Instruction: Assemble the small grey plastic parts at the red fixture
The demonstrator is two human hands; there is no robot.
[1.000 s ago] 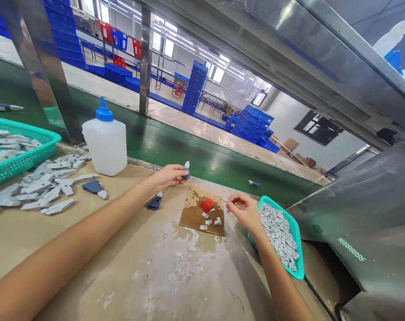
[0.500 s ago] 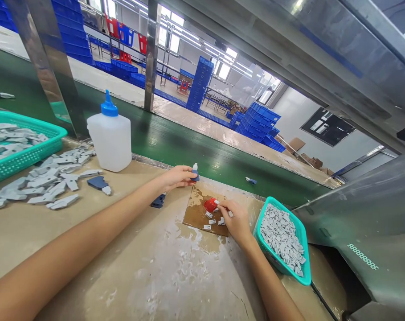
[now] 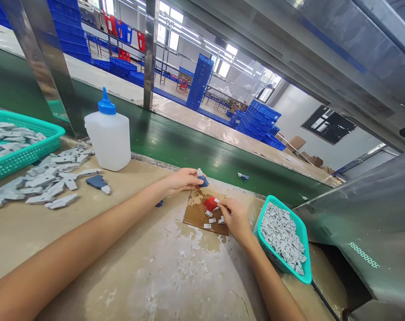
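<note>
My left hand (image 3: 185, 180) pinches a dark blue plastic part (image 3: 203, 180) with a light grey tip, just above the far edge of a brown board (image 3: 194, 216). Between the fingertips of my right hand (image 3: 235, 216) is a small light grey plastic piece (image 3: 216, 200), held against a red rounded object (image 3: 209, 204) on the board. Several small grey pieces (image 3: 207, 226) lie around the red object. Another dark blue part (image 3: 159, 203) shows partly below my left wrist. Farther left, a dark blue part with a grey tip (image 3: 98, 182) lies on the table.
A white bottle with a blue nozzle (image 3: 109, 138) stands at the back left. Grey parts (image 3: 45, 180) are heaped beside a green basket (image 3: 25, 156). On the right, another green basket (image 3: 307, 256) holds small grey pieces. Behind runs a green conveyor belt (image 3: 175, 147) carrying a blue part (image 3: 243, 177).
My left hand has moved slightly right and down, tilting the blue part toward the board. My right hand stays almost in place. The blue part on the belt has shifted left.
</note>
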